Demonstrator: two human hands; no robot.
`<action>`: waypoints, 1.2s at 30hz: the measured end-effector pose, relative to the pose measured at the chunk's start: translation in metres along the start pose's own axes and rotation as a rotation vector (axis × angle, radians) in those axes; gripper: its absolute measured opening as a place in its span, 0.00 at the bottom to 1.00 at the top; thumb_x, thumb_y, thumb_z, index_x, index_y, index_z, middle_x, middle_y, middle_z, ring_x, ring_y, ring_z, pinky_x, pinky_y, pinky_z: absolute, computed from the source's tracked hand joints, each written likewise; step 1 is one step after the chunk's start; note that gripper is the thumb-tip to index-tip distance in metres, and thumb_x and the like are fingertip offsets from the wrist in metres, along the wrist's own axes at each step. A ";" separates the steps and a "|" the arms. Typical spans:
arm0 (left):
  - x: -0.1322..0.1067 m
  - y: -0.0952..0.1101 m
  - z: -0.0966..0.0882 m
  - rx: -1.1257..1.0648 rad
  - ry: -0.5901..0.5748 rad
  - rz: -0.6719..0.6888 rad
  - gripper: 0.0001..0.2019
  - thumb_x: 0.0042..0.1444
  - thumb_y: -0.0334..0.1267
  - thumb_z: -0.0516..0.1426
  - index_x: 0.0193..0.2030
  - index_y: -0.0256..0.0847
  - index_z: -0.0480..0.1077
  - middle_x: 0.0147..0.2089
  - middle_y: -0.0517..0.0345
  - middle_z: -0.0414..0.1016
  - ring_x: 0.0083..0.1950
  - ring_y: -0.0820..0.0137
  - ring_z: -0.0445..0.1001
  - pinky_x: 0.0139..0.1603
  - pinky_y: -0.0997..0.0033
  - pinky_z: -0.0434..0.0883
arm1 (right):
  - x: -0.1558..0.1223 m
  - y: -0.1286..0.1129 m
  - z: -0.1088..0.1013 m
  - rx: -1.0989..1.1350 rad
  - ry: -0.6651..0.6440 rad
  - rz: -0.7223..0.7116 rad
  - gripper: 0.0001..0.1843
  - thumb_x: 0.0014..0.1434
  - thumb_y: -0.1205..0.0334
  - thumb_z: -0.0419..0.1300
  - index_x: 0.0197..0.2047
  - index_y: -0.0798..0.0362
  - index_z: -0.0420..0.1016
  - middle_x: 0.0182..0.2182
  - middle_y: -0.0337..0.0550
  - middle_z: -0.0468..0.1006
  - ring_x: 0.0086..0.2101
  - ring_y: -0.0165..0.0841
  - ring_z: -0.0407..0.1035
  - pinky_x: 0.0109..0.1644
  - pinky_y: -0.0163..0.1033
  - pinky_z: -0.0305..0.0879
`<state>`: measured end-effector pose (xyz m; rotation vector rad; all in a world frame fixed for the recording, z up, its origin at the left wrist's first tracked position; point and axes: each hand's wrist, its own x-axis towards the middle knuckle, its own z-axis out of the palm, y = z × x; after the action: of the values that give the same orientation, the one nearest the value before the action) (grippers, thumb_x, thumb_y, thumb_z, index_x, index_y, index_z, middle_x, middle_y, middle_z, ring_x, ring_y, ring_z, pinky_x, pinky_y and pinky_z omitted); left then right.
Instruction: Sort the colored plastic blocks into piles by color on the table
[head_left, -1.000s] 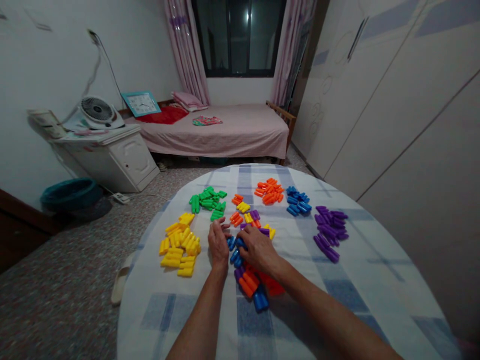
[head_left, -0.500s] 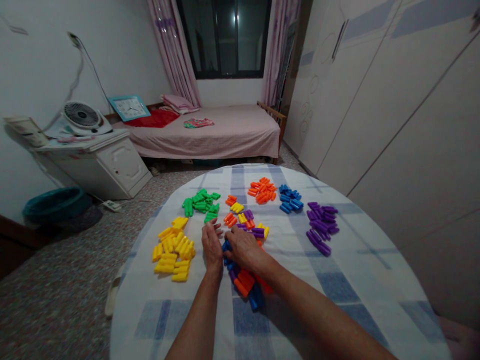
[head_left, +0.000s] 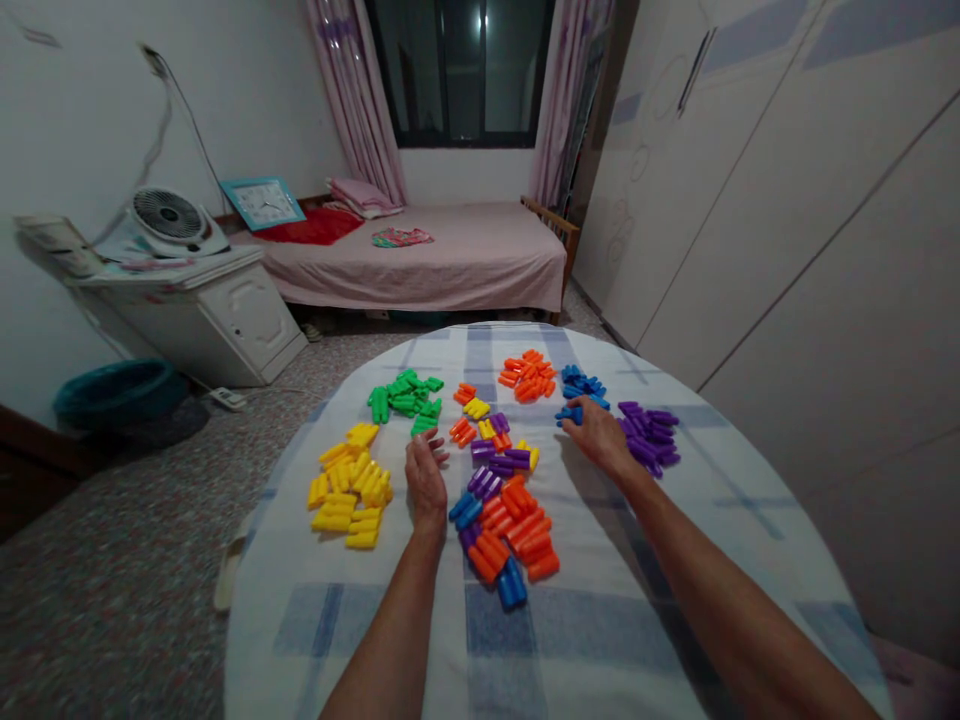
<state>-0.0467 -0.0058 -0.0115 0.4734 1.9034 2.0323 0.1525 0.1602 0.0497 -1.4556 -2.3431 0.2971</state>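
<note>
— Where is the right hand?
— At the blue pegs, fingers closed on one. The left hand lies flat, fingers apart, beside the mixed pile.

The right hand hides whatever its fingers grip.

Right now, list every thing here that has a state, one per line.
Left hand: open, flat on the table beside the mixed pile.
Right hand: at the blue pile, fingers around blue pieces.
Mixed pile: unsorted, several colours together.
Yellow pile: sorted.
Green pile: sorted.
Orange pile: sorted.
Blue pile: sorted.
Purple pile: sorted.
Curtains: drawn open.
</note>
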 end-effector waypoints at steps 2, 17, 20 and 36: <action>0.000 -0.001 0.000 -0.004 -0.001 0.001 0.32 0.59 0.63 0.41 0.49 0.37 0.70 0.42 0.48 0.75 0.33 0.72 0.74 0.32 0.72 0.71 | 0.003 0.013 -0.002 -0.080 0.083 -0.034 0.23 0.57 0.58 0.57 0.55 0.54 0.66 0.50 0.53 0.72 0.45 0.42 0.68 0.43 0.42 0.62; -0.002 0.008 0.000 -0.006 0.015 -0.032 0.34 0.58 0.63 0.40 0.48 0.35 0.70 0.42 0.45 0.75 0.32 0.72 0.74 0.32 0.72 0.71 | -0.109 -0.114 0.020 0.011 -0.363 -0.761 0.12 0.56 0.59 0.60 0.43 0.53 0.74 0.41 0.46 0.73 0.43 0.38 0.64 0.47 0.42 0.58; -0.001 0.007 0.001 -0.010 0.020 -0.021 0.34 0.58 0.63 0.40 0.48 0.35 0.70 0.42 0.45 0.75 0.32 0.71 0.74 0.31 0.72 0.71 | -0.107 -0.119 0.029 -0.022 -0.338 -0.737 0.08 0.58 0.62 0.57 0.39 0.55 0.73 0.40 0.47 0.73 0.41 0.37 0.64 0.45 0.41 0.59; 0.000 0.002 0.002 -0.003 0.013 0.005 0.33 0.58 0.63 0.40 0.45 0.35 0.71 0.41 0.46 0.75 0.32 0.72 0.73 0.31 0.73 0.70 | -0.163 -0.068 -0.020 0.130 -0.488 -0.409 0.14 0.57 0.66 0.54 0.46 0.51 0.72 0.40 0.45 0.77 0.40 0.36 0.70 0.44 0.37 0.61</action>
<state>-0.0457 -0.0041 -0.0095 0.4656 1.9077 2.0462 0.1706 -0.0163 0.0603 -0.8800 -2.8634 0.7401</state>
